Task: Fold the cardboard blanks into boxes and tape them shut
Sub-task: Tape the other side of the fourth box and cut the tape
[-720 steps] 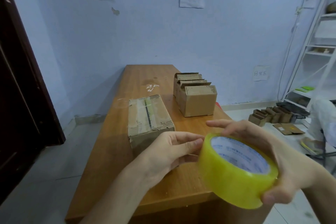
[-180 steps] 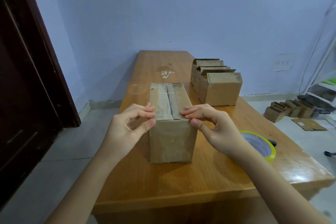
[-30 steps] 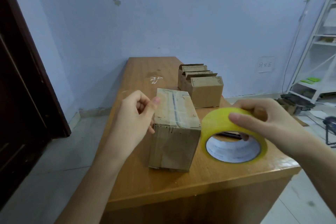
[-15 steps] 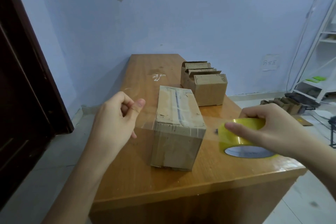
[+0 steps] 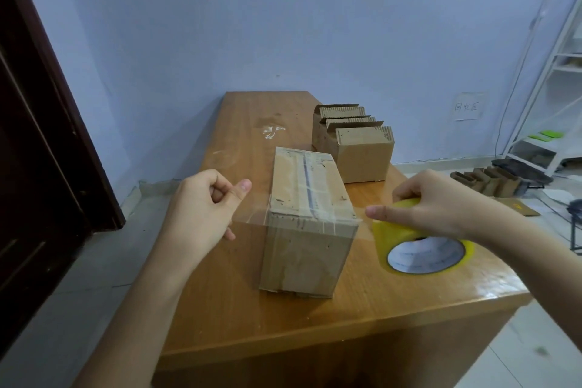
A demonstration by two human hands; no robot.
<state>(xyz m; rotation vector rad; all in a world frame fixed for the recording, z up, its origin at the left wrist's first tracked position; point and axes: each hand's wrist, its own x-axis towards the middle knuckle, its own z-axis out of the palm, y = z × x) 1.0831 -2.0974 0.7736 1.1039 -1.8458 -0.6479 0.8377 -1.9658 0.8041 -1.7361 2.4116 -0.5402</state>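
Note:
A long brown cardboard box lies lengthwise on the wooden table, its top seam taped. A clear strip of tape stretches across the box's near top edge. My left hand pinches the strip's free end, left of the box. On the right, my right hand grips the yellow tape roll low over the table.
Several folded open boxes stand in a row at the back right of the table. More small boxes sit on the floor to the right, near a white shelf. A dark door stands at the left.
My right hand has lowered the roll towards the table and the strip now lies down on the box's near top edge. My left hand keeps its pinch on the tape end.

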